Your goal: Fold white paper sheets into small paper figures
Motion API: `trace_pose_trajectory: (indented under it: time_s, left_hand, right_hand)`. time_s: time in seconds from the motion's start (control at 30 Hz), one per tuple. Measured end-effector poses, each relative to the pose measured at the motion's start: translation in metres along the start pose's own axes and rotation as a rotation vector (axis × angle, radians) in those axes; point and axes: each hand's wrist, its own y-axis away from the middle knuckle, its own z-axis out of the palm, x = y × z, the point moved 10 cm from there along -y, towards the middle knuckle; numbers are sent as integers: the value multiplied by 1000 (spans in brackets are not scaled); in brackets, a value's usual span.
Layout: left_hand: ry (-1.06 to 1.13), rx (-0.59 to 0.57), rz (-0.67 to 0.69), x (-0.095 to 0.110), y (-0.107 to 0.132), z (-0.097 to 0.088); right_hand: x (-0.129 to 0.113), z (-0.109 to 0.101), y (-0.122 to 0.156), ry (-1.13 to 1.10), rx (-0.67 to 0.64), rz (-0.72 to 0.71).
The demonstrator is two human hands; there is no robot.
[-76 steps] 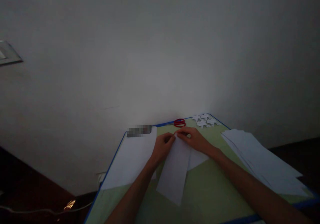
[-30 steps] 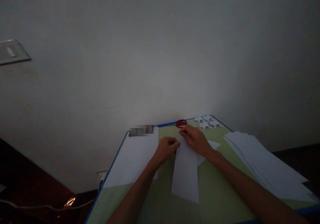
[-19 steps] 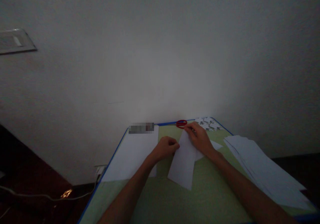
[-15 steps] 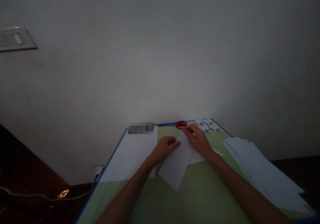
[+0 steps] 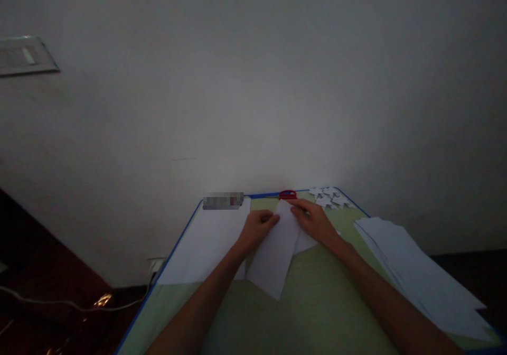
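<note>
A folded white sheet of paper [image 5: 275, 260] is held up over the middle of the green table, with a second flap of it showing on the right. My left hand [image 5: 258, 227] pinches its left edge between thumb and fingers. On the upper right edge, my right hand [image 5: 315, 220] closes its thumb and fingers on the same paper. Just beyond the paper's top lie scissors with red handles [image 5: 287, 194], partly hidden by the paper and my right fingers.
Several small cut paper shapes [image 5: 330, 197] lie at the far right corner. A stack of white sheets [image 5: 415, 276] covers the right side of the green table [image 5: 317, 307]. Flat white paper [image 5: 206, 244] lies at left, below a blurred-out patch. The wall [image 5: 253, 91] rises behind.
The paper and both hands have shifted slightly left. My right hand has slid a little down from the paper's top corner, and the paper's tip now covers more of the scissors.
</note>
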Motion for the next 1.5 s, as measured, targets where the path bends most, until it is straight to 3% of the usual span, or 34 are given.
trace_pose_trajectory:
  time_s: [0.33, 0.5, 0.67, 0.77, 0.97, 1.07, 1.23, 1.33, 1.5]
  left_hand:
    - [175, 123, 68, 11, 0, -12]
    - [85, 328, 129, 10, -2, -38]
    - [47, 424, 107, 1, -3, -54]
    - [29, 460, 101, -2, -2, -60]
    - [50, 505, 79, -8, 0, -65]
    - [67, 481, 76, -7, -1, -62]
    - [100, 393, 79, -2, -1, -49]
    - [133, 331, 74, 1, 0, -38]
    - [188, 261, 48, 5, 1, -25]
  right_hand:
    - [-27, 13, 1, -30, -149, -146]
    - [-9, 2, 1, 58, -101, -29]
    - [1, -14, -1, 178, -95, 11]
    - [11, -32, -3, 284, -3, 38]
    - [24, -70, 2, 411, 334, 123]
    - [7, -61, 2, 445, 331, 54]
    - [-18, -18, 0, 383, 91, -94]
    - [-18, -3, 1, 322, 2, -115]
    - [-10, -2, -1, 216, -27, -110]
